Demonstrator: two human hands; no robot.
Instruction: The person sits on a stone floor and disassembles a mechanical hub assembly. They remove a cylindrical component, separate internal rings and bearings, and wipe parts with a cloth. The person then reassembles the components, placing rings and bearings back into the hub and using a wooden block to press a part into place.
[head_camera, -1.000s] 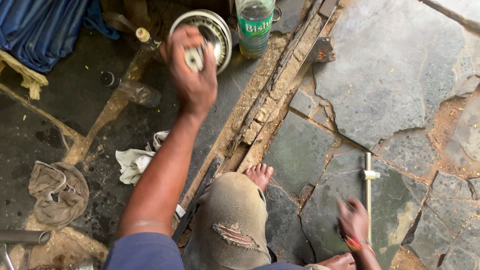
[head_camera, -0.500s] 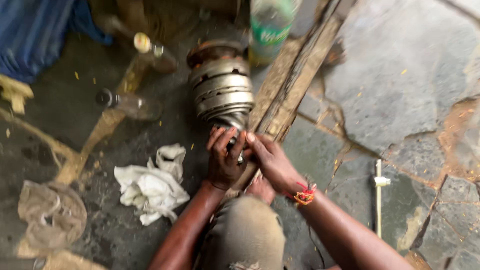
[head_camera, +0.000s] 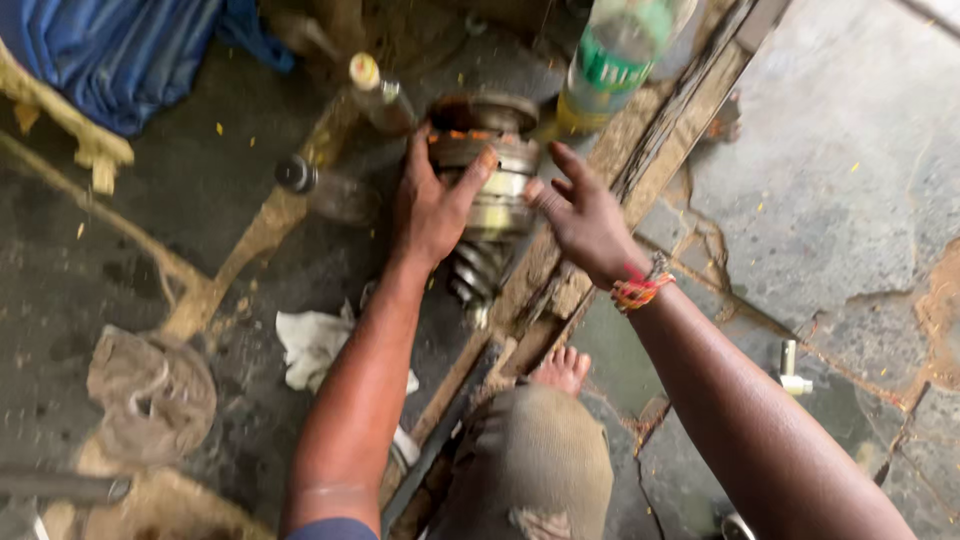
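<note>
A round metal machine part (head_camera: 492, 190) with stacked rings and a splined stub at its near end lies on the dirty floor beside a wooden strip (head_camera: 640, 140). My left hand (head_camera: 432, 205) is wrapped over the part's left side, thumb across its top. My right hand (head_camera: 585, 215), with a red and orange thread band at the wrist, hovers just to the right of the part, its fingers spread and fingertips close to the rings. Motion blurs the part and both hands.
A green-labelled plastic bottle (head_camera: 612, 60) stands just beyond the part. A small capped bottle (head_camera: 378, 90) and another small bottle (head_camera: 320, 190) lie to the left. White rag (head_camera: 320, 345), brown rag (head_camera: 150, 395), blue cloth (head_camera: 120, 50). My bare foot (head_camera: 562, 368) and knee are below.
Both hands went from the part's near stub up to its wider ringed body. The left hand now grips it; the right has come off and opened. The view moved closer.
</note>
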